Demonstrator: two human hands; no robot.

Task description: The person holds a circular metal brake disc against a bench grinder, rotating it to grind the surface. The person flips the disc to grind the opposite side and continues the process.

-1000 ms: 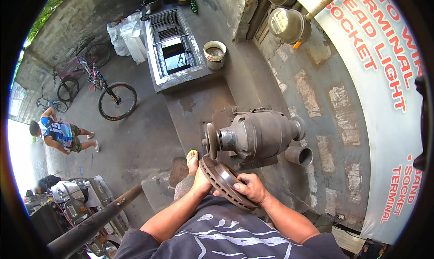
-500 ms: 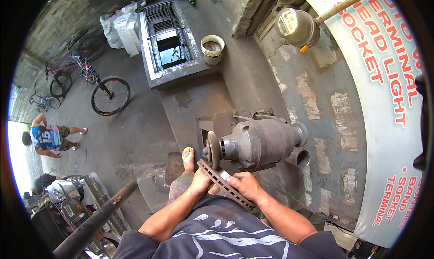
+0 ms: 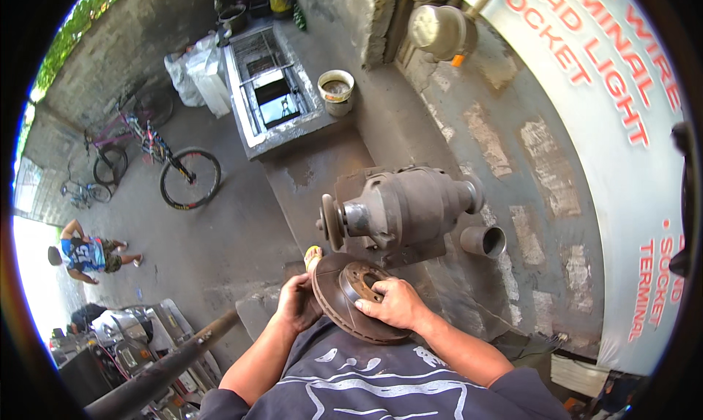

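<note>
Far over on the left, a bystander (image 3: 86,253) stands by the glare, too small and washed out to make out much, and a bicycle (image 3: 150,138) is parked further up the yard. Coming in toward the worker, I see the left hand (image 3: 297,306) half open, loosely cupped at the left edge of a brown, vented brake disc (image 3: 338,309); part of it goes out of sight there, so I cannot tell how firmly it grips, if at all. The disc is tilted in front of the worker's dark shirt (image 3: 370,376), near the grinder (image 3: 414,204). It looks like a heavy lump of metal, quite rigid, hard to damage, with a dusty face that may feel gritty and slide a little. I'd take hold at the raised hub (image 3: 354,276), or with both palms under the rim. The right hand (image 3: 399,303) has the hub: fingers hooked into the centre hole, thumb against the side, closed on the metal, though the fingertips are hidden inside. Beyond sits the grinder's body, its lower mount partly hidden, then a metal tube (image 3: 476,242), dark inside, and finally a banner (image 3: 615,222) cut off by the edge of my view
</note>
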